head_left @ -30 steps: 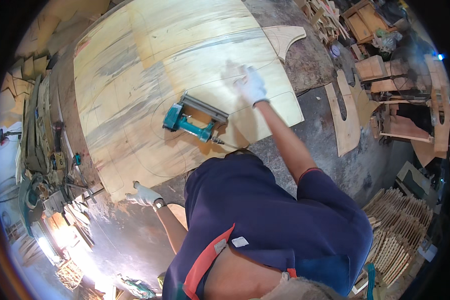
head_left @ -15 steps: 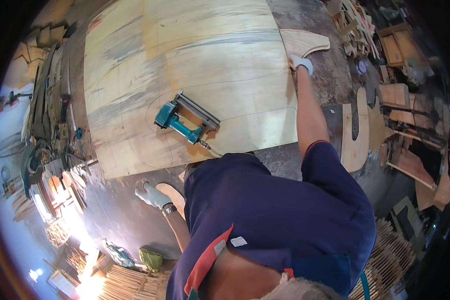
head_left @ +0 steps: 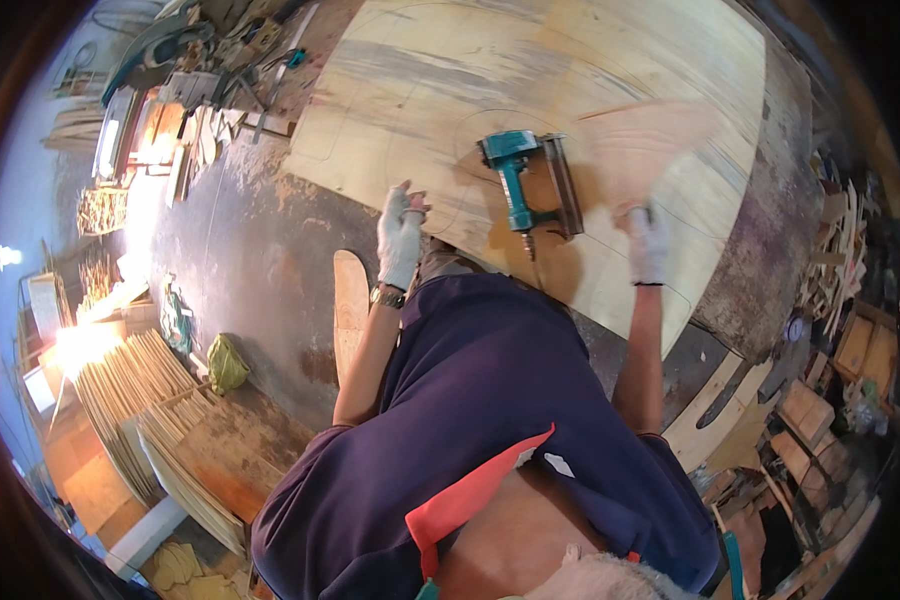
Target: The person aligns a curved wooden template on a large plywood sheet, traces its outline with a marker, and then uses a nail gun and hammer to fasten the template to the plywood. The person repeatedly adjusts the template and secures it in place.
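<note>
My right hand (head_left: 647,246), in a pale fingerless glove, grips a curved, flat wooden piece (head_left: 642,150) by its near end. The piece is smeared by motion above the large plywood sheet (head_left: 410,120), which carries drawn curved outlines. Left of it, a teal pneumatic nail gun (head_left: 516,182) lies on the sheet, its hose fitting toward me. My left hand (head_left: 401,240), gloved too and with a watch at the wrist, is raised by the sheet's near edge. Its fingers are loosely bent and apart, with nothing seen in them.
Beside my left forearm lies a rounded wooden strip (head_left: 350,300). Cut curved wooden parts (head_left: 715,410) rest at the right. Stacked thin wood pieces (head_left: 135,390) and a green bag (head_left: 227,363) are at the left; wood scraps (head_left: 835,240) are heaped at the far right.
My right hand has brought the curved wooden piece from the sheet's far right edge inward and nearer, over the sheet. My left hand has come up toward the sheet's near edge. The view has turned left.
</note>
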Motion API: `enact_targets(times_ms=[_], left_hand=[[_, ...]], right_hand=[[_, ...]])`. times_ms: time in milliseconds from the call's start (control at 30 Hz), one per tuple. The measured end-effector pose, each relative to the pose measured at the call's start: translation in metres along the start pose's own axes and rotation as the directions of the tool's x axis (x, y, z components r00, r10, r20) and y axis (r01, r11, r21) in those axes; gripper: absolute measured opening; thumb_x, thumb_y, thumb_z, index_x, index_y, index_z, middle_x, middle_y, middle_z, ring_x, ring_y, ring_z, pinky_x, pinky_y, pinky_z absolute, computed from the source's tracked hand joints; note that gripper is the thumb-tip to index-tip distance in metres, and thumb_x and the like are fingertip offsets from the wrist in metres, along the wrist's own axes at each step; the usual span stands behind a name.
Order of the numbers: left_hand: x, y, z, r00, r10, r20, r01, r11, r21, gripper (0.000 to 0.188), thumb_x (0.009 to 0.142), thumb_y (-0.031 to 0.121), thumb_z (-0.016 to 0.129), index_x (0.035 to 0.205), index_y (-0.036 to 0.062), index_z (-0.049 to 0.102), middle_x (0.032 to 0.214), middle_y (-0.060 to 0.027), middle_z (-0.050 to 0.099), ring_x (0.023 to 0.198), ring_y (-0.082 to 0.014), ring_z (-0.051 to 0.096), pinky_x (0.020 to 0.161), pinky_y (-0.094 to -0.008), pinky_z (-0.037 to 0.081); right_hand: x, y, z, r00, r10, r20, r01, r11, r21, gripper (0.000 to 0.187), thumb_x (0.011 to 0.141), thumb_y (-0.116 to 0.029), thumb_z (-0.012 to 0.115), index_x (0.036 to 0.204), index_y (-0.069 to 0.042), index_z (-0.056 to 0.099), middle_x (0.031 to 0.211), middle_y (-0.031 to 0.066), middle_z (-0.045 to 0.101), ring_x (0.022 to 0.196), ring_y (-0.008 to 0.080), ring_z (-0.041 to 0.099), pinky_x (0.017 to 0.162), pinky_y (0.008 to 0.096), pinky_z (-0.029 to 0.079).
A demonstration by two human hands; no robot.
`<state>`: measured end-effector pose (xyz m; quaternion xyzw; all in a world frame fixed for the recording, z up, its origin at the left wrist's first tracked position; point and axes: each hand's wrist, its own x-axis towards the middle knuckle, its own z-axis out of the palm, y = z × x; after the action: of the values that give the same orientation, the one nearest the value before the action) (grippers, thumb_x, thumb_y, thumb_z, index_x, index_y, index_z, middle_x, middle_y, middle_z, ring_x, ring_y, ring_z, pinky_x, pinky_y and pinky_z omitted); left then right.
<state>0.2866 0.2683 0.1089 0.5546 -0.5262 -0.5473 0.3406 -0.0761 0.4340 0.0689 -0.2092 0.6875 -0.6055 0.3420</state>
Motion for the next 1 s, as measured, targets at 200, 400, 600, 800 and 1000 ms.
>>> enact_targets(times_ms=[200, 400, 600, 800, 1000], left_hand=[[0.028, -0.022, -0.049, 0.968, -0.247, 0.050, 0.251, 0.965, -0.077, 0.050, 0.108, 0.032, 0.053, 0.142, -0.0054, 0.053, 0.130, -0.0177, 0.066, 0.111, -0.0192, 0.065, 0.095, -0.0308, 0.050], [0.052, -0.065, -0.115, 0.989, 0.028, -0.144, -0.002, 0.984, 0.177, 0.051, 0.100, 0.028, 0.061, 0.143, 0.0007, 0.055, 0.124, -0.0175, 0.067, 0.107, -0.0294, 0.065, 0.092, -0.0446, 0.051], [0.079, -0.079, -0.178, 0.897, 0.254, 0.361, -0.441, 0.545, 0.713, 0.054, 0.077, 0.021, 0.076, 0.124, 0.0073, 0.056, 0.123, -0.0158, 0.060, 0.119, -0.0391, 0.056, 0.106, -0.0510, 0.043], [0.100, -0.094, -0.178, 0.648, 0.444, 0.619, -0.752, 0.245, 0.612, 0.053, 0.068, 0.017, 0.078, 0.118, 0.0118, 0.062, 0.119, -0.0096, 0.065, 0.131, -0.0343, 0.053, 0.114, -0.0540, 0.037], [0.133, -0.110, -0.168, 0.643, 0.470, 0.605, -0.764, 0.448, 0.464, 0.046, 0.072, 0.011, 0.076, 0.116, 0.0118, 0.064, 0.114, -0.0106, 0.068, 0.127, -0.0350, 0.058, 0.111, -0.0513, 0.042]], right_hand=[[-0.062, -0.025, 0.177, 0.802, 0.053, 0.595, 0.123, 0.960, -0.250, 0.027, 0.100, -0.022, 0.059, 0.087, 0.001, 0.063, 0.076, 0.0041, 0.064, 0.073, 0.0126, 0.060, 0.067, 0.0320, 0.049], [-0.060, -0.019, 0.257, 0.690, 0.204, 0.694, 0.053, 0.943, -0.330, 0.029, 0.094, -0.029, 0.066, 0.096, 0.000, 0.065, 0.085, 0.0101, 0.066, 0.080, 0.0198, 0.063, 0.074, 0.0359, 0.050], [-0.079, 0.018, 0.276, 0.871, -0.058, 0.487, 0.457, 0.458, -0.762, 0.063, 0.079, -0.038, 0.079, 0.128, -0.002, 0.062, 0.124, 0.0182, 0.063, 0.121, 0.0388, 0.057, 0.102, 0.0466, 0.047], [-0.106, 0.054, 0.279, 0.869, -0.259, 0.421, 0.488, 0.312, -0.815, 0.060, 0.070, -0.033, 0.085, 0.120, -0.005, 0.067, 0.118, 0.0153, 0.064, 0.117, 0.0370, 0.058, 0.100, 0.0464, 0.048], [-0.095, 0.065, 0.281, 0.920, -0.239, 0.311, 0.382, 0.360, -0.851, 0.046, 0.074, -0.030, 0.084, 0.112, -0.008, 0.072, 0.113, 0.0111, 0.067, 0.110, 0.0334, 0.062, 0.095, 0.0443, 0.050]])
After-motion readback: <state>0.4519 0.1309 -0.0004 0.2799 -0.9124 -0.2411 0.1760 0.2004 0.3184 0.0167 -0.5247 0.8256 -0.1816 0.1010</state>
